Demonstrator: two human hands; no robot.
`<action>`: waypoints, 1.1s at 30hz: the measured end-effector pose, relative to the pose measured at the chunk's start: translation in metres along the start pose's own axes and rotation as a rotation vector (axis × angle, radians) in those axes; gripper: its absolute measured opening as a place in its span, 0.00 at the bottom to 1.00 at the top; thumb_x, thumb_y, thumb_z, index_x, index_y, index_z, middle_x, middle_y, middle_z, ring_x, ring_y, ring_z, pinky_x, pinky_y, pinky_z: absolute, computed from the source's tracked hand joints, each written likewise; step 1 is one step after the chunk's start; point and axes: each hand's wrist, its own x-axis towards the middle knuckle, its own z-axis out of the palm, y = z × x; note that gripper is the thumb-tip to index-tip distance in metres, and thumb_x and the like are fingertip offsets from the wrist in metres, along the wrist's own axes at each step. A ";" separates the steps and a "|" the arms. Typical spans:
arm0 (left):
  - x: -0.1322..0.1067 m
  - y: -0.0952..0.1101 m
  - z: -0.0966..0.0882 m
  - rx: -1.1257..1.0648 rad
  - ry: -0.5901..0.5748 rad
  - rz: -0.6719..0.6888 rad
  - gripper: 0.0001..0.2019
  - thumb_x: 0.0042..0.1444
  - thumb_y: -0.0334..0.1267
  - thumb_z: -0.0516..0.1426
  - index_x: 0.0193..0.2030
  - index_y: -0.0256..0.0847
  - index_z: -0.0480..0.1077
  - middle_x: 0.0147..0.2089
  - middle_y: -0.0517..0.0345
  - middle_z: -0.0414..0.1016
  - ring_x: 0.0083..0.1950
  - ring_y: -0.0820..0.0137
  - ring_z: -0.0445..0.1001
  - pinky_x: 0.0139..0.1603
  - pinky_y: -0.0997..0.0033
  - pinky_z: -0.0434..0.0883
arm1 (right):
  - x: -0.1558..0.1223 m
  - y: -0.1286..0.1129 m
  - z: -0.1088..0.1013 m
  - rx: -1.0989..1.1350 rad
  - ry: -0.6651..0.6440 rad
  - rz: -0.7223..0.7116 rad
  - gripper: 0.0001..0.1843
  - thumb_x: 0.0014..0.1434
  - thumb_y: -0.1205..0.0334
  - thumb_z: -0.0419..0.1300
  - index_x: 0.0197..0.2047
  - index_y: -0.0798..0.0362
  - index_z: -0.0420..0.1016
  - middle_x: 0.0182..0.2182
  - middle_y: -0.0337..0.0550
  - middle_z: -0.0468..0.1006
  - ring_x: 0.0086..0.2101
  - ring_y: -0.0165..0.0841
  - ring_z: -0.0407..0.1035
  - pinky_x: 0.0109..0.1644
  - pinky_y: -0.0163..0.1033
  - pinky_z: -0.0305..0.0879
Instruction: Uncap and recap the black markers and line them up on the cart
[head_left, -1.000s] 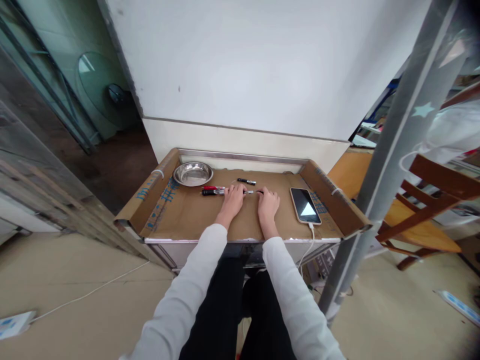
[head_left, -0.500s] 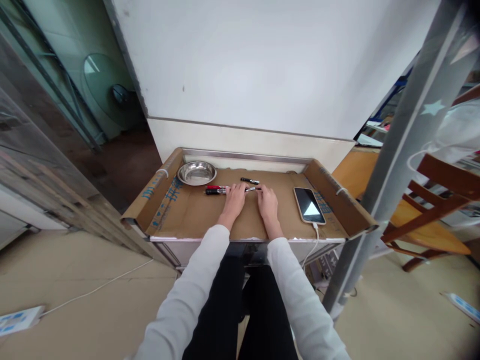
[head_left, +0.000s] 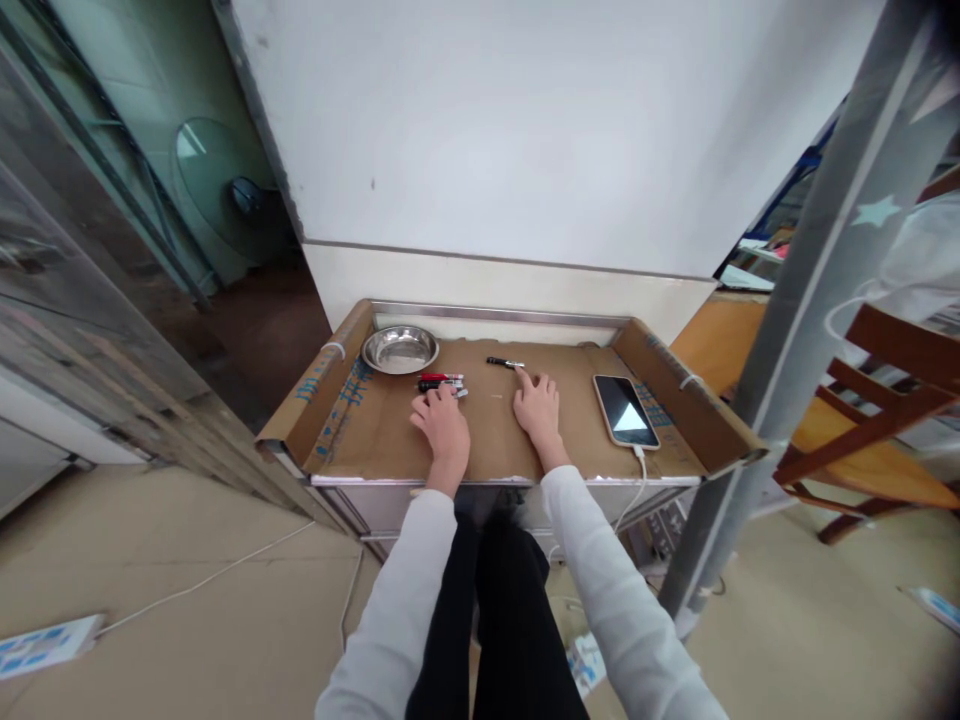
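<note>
A red pen (head_left: 440, 377) and a black pen (head_left: 435, 384) lie side by side on the cardboard, left of centre. My left hand (head_left: 442, 425) is just in front of them, its bent fingertips on another pen (head_left: 461, 393) whose grey end shows; the rest of that pen is hidden by the fingers. At the middle back lies a separate black pen (head_left: 495, 360). My right hand (head_left: 538, 408) rests palm down with its fingers apart, and the index fingertip reaches the right end of this pen.
A shiny metal bowl (head_left: 400, 350) stands at the back left. To the right is a phone (head_left: 626, 410) with a white cable (head_left: 639, 470) plugged in. Raised cardboard walls (head_left: 679, 385) border the sides, and a metal post (head_left: 780, 330) rises at the right.
My hands have parted. The left hand has moved left with a pen to the red and black pens; the right hand now reaches the black pen at the back.
</note>
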 end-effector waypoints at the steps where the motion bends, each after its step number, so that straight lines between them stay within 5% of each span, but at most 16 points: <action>1: 0.000 0.000 0.001 0.009 0.003 -0.019 0.12 0.61 0.30 0.46 0.46 0.41 0.67 0.48 0.45 0.69 0.53 0.52 0.59 0.47 0.52 0.60 | 0.000 -0.001 0.000 -0.021 -0.008 0.007 0.27 0.60 0.65 0.47 0.63 0.45 0.60 0.50 0.55 0.66 0.48 0.44 0.60 0.51 0.47 0.55; 9: 0.018 0.001 0.014 -0.138 0.074 -0.092 0.15 0.56 0.24 0.45 0.45 0.39 0.66 0.51 0.42 0.64 0.53 0.53 0.61 0.49 0.52 0.60 | 0.005 -0.004 0.000 -0.039 0.014 0.063 0.24 0.60 0.63 0.48 0.60 0.43 0.64 0.49 0.54 0.66 0.48 0.45 0.59 0.49 0.46 0.54; 16: 0.011 -0.004 0.011 -0.344 -0.159 0.494 0.17 0.52 0.25 0.51 0.49 0.40 0.65 0.49 0.51 0.67 0.51 0.61 0.64 0.55 0.59 0.62 | 0.005 -0.002 -0.002 -0.013 0.071 0.033 0.17 0.58 0.67 0.49 0.48 0.54 0.70 0.43 0.54 0.68 0.43 0.41 0.60 0.46 0.43 0.55; 19: 0.009 -0.004 0.015 -0.313 -0.241 0.591 0.14 0.55 0.34 0.54 0.50 0.41 0.66 0.48 0.51 0.67 0.51 0.61 0.64 0.56 0.58 0.62 | 0.006 -0.001 0.001 -0.009 0.085 0.012 0.19 0.58 0.67 0.48 0.52 0.52 0.68 0.45 0.53 0.67 0.44 0.41 0.60 0.46 0.43 0.54; 27: 0.015 0.002 0.027 -0.426 -0.357 0.523 0.02 0.57 0.33 0.55 0.35 0.39 0.69 0.40 0.54 0.68 0.45 0.66 0.68 0.51 0.65 0.66 | 0.008 0.002 0.004 -0.033 0.071 0.021 0.12 0.59 0.64 0.48 0.42 0.56 0.70 0.42 0.54 0.69 0.43 0.42 0.61 0.45 0.43 0.54; 33: 0.037 0.007 0.036 -0.496 -0.388 0.543 0.03 0.59 0.34 0.54 0.35 0.39 0.68 0.37 0.55 0.69 0.42 0.67 0.69 0.50 0.64 0.67 | 0.010 0.002 0.005 -0.011 0.090 0.003 0.10 0.59 0.64 0.49 0.39 0.57 0.69 0.40 0.54 0.71 0.42 0.42 0.62 0.44 0.42 0.54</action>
